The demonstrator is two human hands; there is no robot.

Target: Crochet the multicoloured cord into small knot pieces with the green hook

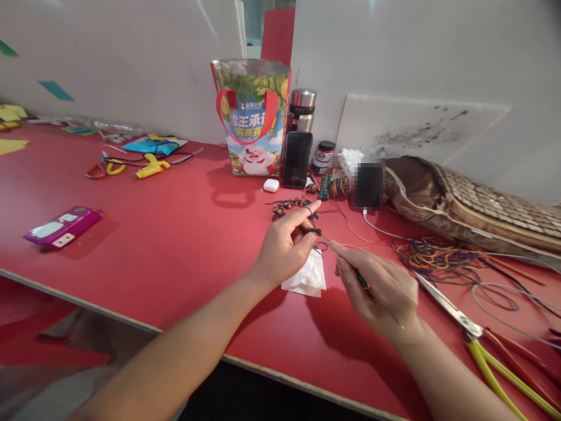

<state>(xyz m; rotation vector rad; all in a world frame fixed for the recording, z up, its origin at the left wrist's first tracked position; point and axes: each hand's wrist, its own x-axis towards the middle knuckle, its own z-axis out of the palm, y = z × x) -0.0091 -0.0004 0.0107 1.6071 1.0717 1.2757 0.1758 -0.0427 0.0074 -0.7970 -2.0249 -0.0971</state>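
Observation:
My left hand pinches a dark knotted strip of cord between thumb and fingers, its index finger stretched forward with cord looped over it. A braided multicoloured length lies just beyond that hand. Close on the right, my right hand is closed around a thin tool with a green handle, which looks like a crochet hook; a slim metal end points back towards the wrist. A small dark loop of cord shows between the two hands. Crumpled white paper lies under the left hand.
Right of my hands lie tangled multicoloured cords and large scissors. Behind stand a phone, a steel flask, a jar and a printed bag. A yellow glue gun and purple packet are leftward.

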